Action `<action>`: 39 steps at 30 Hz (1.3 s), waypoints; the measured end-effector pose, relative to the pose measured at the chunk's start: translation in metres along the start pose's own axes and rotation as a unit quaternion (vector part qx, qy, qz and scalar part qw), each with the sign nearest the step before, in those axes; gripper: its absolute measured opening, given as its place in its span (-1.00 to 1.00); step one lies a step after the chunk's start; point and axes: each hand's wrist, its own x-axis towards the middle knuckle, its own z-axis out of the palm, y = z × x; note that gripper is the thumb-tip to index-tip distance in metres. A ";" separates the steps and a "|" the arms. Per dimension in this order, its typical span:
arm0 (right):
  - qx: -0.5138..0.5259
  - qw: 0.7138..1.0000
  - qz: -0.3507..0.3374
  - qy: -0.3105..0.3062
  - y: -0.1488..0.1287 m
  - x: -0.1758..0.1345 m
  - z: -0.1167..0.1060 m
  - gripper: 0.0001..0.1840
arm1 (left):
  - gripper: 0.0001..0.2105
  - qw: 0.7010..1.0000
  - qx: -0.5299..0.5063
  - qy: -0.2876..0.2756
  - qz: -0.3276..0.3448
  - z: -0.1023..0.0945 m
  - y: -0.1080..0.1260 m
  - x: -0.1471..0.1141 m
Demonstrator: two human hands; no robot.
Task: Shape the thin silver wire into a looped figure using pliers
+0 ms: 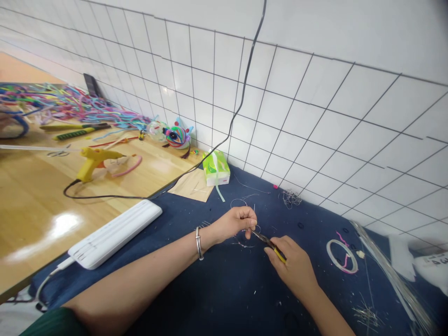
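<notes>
Over the dark blue cloth, my left hand (pixel 240 223) pinches a thin wire (pixel 239 200) that curves in a loop around the fingers. Yellow-handled pliers (pixel 276 252) are gripped in my right hand (pixel 296 263), their dark jaws meeting the wire at my left fingertips. Whether the jaws are fully closed is too small to tell. More fine wire lies on the cloth just below my left hand. A silver bracelet (pixel 199 243) circles my left wrist.
At the left are a white power strip (pixel 117 233), a yellow glue gun (pixel 94 161) and many colourful pipe cleaners (pixel 77 105). Near the wall stands a green tissue pack (pixel 216 169). Tangled wire (pixel 291 198), a tape roll (pixel 342 256) and long wires (pixel 388 275) lie rightward.
</notes>
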 end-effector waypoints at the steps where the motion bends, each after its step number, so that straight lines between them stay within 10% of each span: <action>1: -0.001 1.000 0.003 -0.004 -0.001 0.000 -0.001 -0.77 | -0.85 1.000 0.000 0.002 -0.001 0.000 0.000 0.000; 39: -0.216 0.963 -0.138 0.090 -0.001 0.000 -0.002 -0.76 | -0.83 0.993 -0.103 0.018 -0.054 -0.002 -0.004 0.000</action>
